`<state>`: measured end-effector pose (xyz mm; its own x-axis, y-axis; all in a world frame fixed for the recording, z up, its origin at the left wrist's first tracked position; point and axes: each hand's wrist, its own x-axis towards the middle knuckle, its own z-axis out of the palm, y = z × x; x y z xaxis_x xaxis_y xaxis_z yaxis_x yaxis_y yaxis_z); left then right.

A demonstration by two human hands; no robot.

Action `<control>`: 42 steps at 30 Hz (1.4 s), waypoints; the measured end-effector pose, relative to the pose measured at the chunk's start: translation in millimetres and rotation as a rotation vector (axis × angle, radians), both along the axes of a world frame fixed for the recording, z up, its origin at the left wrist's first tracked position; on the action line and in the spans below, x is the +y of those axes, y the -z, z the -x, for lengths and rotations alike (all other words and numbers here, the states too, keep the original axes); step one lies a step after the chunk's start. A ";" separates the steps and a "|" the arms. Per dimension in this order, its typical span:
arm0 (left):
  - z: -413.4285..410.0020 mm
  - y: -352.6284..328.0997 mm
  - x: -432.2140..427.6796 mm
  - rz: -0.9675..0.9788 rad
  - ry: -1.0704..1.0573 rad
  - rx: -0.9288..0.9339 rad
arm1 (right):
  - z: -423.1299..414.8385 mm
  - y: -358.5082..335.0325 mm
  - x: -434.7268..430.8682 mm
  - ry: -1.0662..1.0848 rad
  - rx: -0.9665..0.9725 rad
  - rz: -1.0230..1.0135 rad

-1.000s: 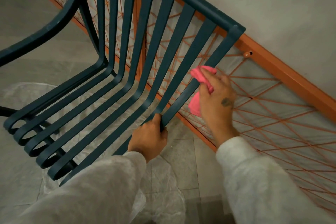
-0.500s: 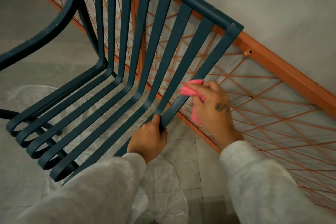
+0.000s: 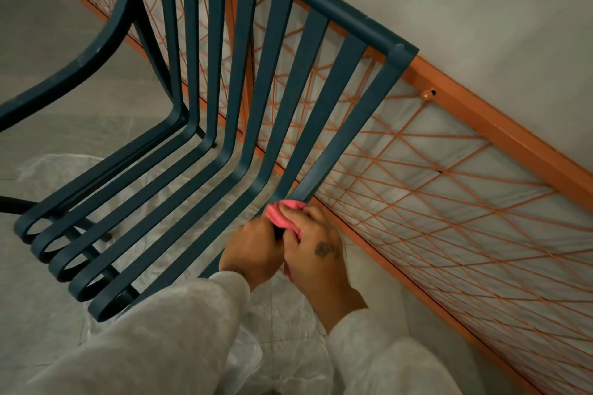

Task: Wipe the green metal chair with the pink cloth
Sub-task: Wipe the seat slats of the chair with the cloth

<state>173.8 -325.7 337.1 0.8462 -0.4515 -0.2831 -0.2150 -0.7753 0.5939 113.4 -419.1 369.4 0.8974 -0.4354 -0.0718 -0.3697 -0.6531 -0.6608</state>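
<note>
Wiping the outer slat of the chair (image 3: 349,125)

Right hand (image 3: 316,253) fingers pinch the soft cloth (image 3: 282,212) around the stiff slat; left hand (image 3: 253,248) grips the slat just beside.

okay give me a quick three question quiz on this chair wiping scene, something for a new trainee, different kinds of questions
1. True or false: the pink cloth is in the person's right hand.
2. Multiple choice: where on the dark green slatted metal chair is the cloth pressed? A) the top rail B) the armrest C) the low end of the outermost back slat, near the bend into the seat.
3. Fill in: the left hand grips a chair ____ right beside the cloth.

Key: 1 true; 2 C; 3 slat.
</note>
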 end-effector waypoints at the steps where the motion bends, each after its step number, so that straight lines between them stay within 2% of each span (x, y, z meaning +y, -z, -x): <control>1: -0.3 -0.3 0.0 -0.006 -0.001 0.011 | -1.0 -0.8 -1.2 -0.014 0.017 0.000; 10: 3.7 -4.5 0.8 -0.017 0.006 0.073 | 2.4 1.4 6.5 0.029 0.108 -0.044; 15: -1.0 -5.6 3.4 0.030 0.064 0.044 | -2.0 -3.5 11.6 0.090 0.160 -0.043; 19: -4.1 -9.1 6.4 0.034 0.130 0.167 | -7.3 -10.0 15.1 0.137 0.244 -0.050; 23: -20.5 -26.7 6.7 0.190 0.112 0.354 | -15.8 -26.3 12.3 0.152 0.286 -0.054; 26: -51.1 -48.9 5.0 0.260 0.214 0.309 | -29.2 -48.9 2.5 0.173 0.232 -0.103; 30: -108.4 -86.3 -13.1 0.393 0.355 0.216 | -51.2 -91.7 -23.4 0.296 0.049 -0.168; 36: -182.9 -132.9 -41.9 0.481 0.158 0.061 | -79.9 -156.6 -65.2 0.553 -0.227 -0.102; 40: -208.7 -147.5 -56.4 0.459 0.084 0.040 | -103.6 -178.2 -86.4 0.603 -0.237 0.016; 42: -219.6 -154.0 -64.3 0.466 0.165 0.099 | -117.0 -180.6 -87.7 0.622 -0.158 0.104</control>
<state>393.4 -390.0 491.1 0.7324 -0.6743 -0.0947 -0.2375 -0.3833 0.8926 230.4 -506.9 550.0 0.4717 -0.8748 0.1109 -0.6031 -0.4118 -0.6832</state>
